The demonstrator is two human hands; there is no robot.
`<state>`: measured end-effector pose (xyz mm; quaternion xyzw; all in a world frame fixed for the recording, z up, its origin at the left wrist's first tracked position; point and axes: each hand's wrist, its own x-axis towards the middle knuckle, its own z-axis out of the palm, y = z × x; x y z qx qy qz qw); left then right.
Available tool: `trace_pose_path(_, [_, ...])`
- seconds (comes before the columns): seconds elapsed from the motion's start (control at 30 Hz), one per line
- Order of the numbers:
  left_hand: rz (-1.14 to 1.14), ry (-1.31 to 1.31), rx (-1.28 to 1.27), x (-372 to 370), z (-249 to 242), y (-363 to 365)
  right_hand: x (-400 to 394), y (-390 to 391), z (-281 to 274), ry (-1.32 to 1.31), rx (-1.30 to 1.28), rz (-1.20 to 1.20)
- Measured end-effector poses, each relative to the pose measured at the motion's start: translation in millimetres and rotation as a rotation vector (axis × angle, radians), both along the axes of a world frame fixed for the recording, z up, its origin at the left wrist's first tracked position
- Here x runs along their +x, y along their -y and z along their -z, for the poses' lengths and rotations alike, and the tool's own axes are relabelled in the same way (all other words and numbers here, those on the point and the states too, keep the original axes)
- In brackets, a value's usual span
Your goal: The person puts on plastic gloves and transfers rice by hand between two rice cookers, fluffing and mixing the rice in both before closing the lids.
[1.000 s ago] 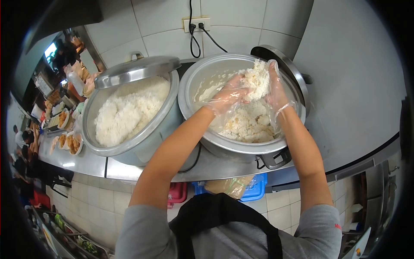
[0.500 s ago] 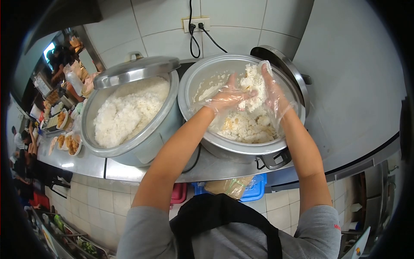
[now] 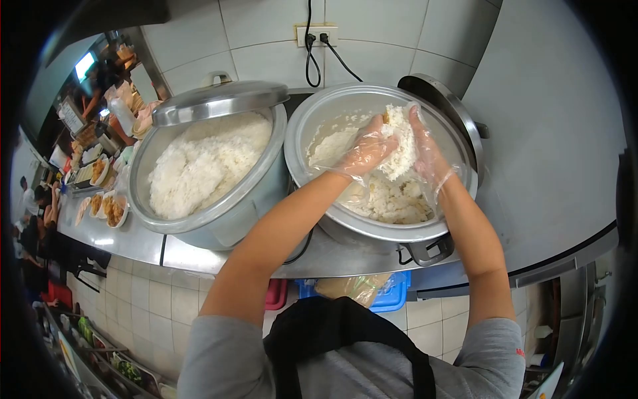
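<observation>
Over the right-hand pot (image 3: 299, 120), my two hands in clear plastic gloves press a clump of white rice (image 3: 399, 143) between them. My left hand (image 3: 369, 149) holds the clump from the left, fingers curled against it. On the other side my right hand (image 3: 428, 149) supports it with its palm turned inward. Loose rice with some yellowish bits (image 3: 395, 199) lies in the pot below. To the left stands a second pot (image 3: 219, 233) heaped with white rice (image 3: 199, 166), its metal lid (image 3: 219, 103) resting across the back of its rim.
Another lid (image 3: 452, 106) leans behind the right pot. Cords run from a wall outlet (image 3: 317, 35). Bowls of fried food (image 3: 114, 211) sit on the steel counter (image 3: 143, 241) at left. People are at far left. A blue crate (image 3: 391, 296) is below the counter.
Both hands have closed in around the rice clump, my left hand curling its fingers onto it. The whole view has shifted slightly, with the pots a little farther right.
</observation>
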<state>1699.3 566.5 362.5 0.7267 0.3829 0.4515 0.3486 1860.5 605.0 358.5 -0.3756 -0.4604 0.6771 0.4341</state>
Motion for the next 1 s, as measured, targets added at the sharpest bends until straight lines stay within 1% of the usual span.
trace_pose_path(0.03, [-0.006, 0.052, -0.028, 0.4, 7.4, -4.4, 0.1, 0.3, 0.1, -0.043, -0.012, 0.057])
trace_pose_path(0.07, [-0.011, 0.104, -0.055, 0.3, 6.3, -4.0, 0.7, 0.0, -0.6, -0.043, -0.011, 0.055])
trace_pose_path(0.13, [-0.051, 0.094, -0.102, -1.2, 2.5, -5.3, 2.6, -0.4, -2.2, 0.116, 0.054, -0.094])
trace_pose_path(0.17, [-0.089, 0.085, -0.149, -2.0, 0.2, -5.2, 3.4, -2.2, -0.9, 0.115, 0.055, -0.093])
trace_pose_path(0.2, [-0.088, 0.084, -0.148, -2.4, 1.1, -6.5, 3.3, -4.2, 0.9, 0.106, 0.047, -0.077])
trace_pose_path(0.27, [-0.302, 0.013, -0.025, -3.0, 3.5, -8.2, 2.9, -1.0, -0.8, 0.093, 0.040, -0.057])
trace_pose_path(0.3, [-0.298, 0.009, -0.022, -2.9, 1.9, -4.8, -0.1, 7.9, -9.6, 0.021, 0.044, -0.095])
trace_pose_path(0.33, [-0.174, 0.240, -0.156, -2.6, 0.3, -0.9, -2.8, 16.2, -18.7, -0.051, 0.050, -0.133])
trace_pose_path(0.37, [-0.046, 0.470, -0.291, -2.0, -0.6, 0.8, -5.3, 24.1, -25.7, -0.054, 0.054, -0.130])
trace_pose_path(0.4, [-0.044, 0.468, -0.289, -1.2, 0.6, -0.9, -8.0, 31.9, -31.8, -0.053, 0.055, -0.118])
trace_pose_path(0.47, [-0.116, 0.291, -0.148, 0.1, 2.8, -4.2, -8.1, 32.9, -32.8, -0.050, 0.058, -0.108])
trace_pose_path(0.5, [-0.116, 0.291, -0.146, -0.1, 3.2, -5.6, -7.9, 27.2, -26.5, -0.033, 0.013, -0.067])
trace_pose_path(0.53, [-0.127, 0.219, -0.103, -1.0, 4.1, -7.0, -7.9, 21.9, -20.3, -0.016, -0.034, -0.026])
trace_pose_path(0.57, [-0.138, 0.146, -0.061, -1.4, 2.6, -5.9, -8.2, 18.0, -15.8, -0.017, -0.034, -0.026])
trace_pose_path(0.6, [-0.138, 0.143, -0.061, -1.0, 1.7, -4.2, -8.4, 14.2, -11.1, 0.005, -0.023, -0.017])
trace_pose_path(0.67, [-0.255, -0.043, 0.067, -0.6, 1.1, -1.2, -8.0, 12.7, -7.8, 0.026, -0.013, -0.008])
trace_pose_path(0.7, [-0.255, -0.045, 0.066, -0.1, 4.3, -4.2, -8.3, 14.7, -8.8, 0.051, -0.025, -0.007])
trace_pose_path(0.77, [-0.293, 0.067, -0.070, 0.9, 10.2, -11.8, -9.7, 23.7, -17.5, 0.077, -0.035, -0.007])
trace_pose_path(0.8, [-0.295, 0.068, -0.068, 0.7, 1.3, -3.5, -11.4, 33.4, -27.9, 0.037, -0.013, -0.053])
trace_pose_path(0.87, [-0.258, 0.520, -0.311, -1.4, -13.9, 12.1, -11.5, 37.3, -34.2, -0.005, 0.012, -0.097])
trace_pose_path(0.93, [-0.249, 0.526, -0.304, -9.9, -7.3, 6.6, -5.9, 33.6, -36.9, -0.083, 0.048, -0.092])
trace_pose_path(1.0, [-0.236, 0.536, -0.300, -8.1, -8.8, 5.0, -9.1, 49.0, -51.8, -0.069, 0.035, -0.048])
